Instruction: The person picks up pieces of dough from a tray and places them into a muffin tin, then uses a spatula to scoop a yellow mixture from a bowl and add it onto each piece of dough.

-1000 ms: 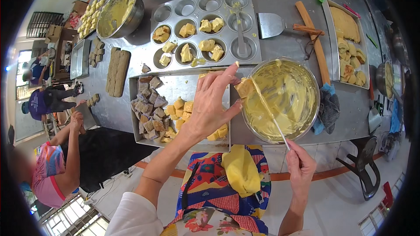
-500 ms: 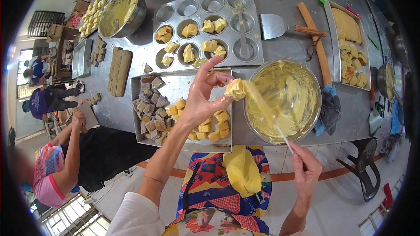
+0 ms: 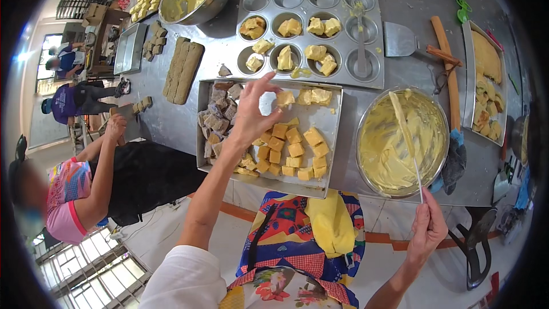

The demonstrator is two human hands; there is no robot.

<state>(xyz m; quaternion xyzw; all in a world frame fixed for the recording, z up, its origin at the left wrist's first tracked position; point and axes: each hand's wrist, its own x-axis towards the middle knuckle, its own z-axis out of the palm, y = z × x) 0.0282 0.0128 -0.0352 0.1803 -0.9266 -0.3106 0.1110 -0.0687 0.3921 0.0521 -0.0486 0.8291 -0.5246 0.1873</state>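
Observation:
My left hand [image 3: 255, 110] is over the tray [image 3: 336, 137], its thumb and fingers apart. Beside its fingertips a cream-coated cake cube [image 3: 285, 99] rests at the tray's far side, next to other coated pieces [image 3: 313, 96]. Plain yellow cake cubes [image 3: 295, 150] lie nearer to me in the same tray, and greyish-brown cubes [image 3: 217, 119] are heaped on its left. My right hand [image 3: 429, 226] grips the thin handle of a spatula [image 3: 407, 131]. Its blade, smeared with pale yellow cream, is in the metal bowl [image 3: 444, 126], whose inside is coated with that cream.
Behind the tray is a muffin tin [image 3: 374, 77], with coated pieces in several cups and a cream-smeared spatula [image 3: 361, 46] lying across. A scraper [image 3: 399, 39] and rolling pin [image 3: 449, 80] lie right. Another cream bowl [image 3: 222, 3] stands far left. A co-worker [image 3: 74, 194] is at left.
My left hand has moved from beside the bowl to over the tray and let go of the coated cube. The spatula has gone from the cube to the bowl. The whole view has shifted.

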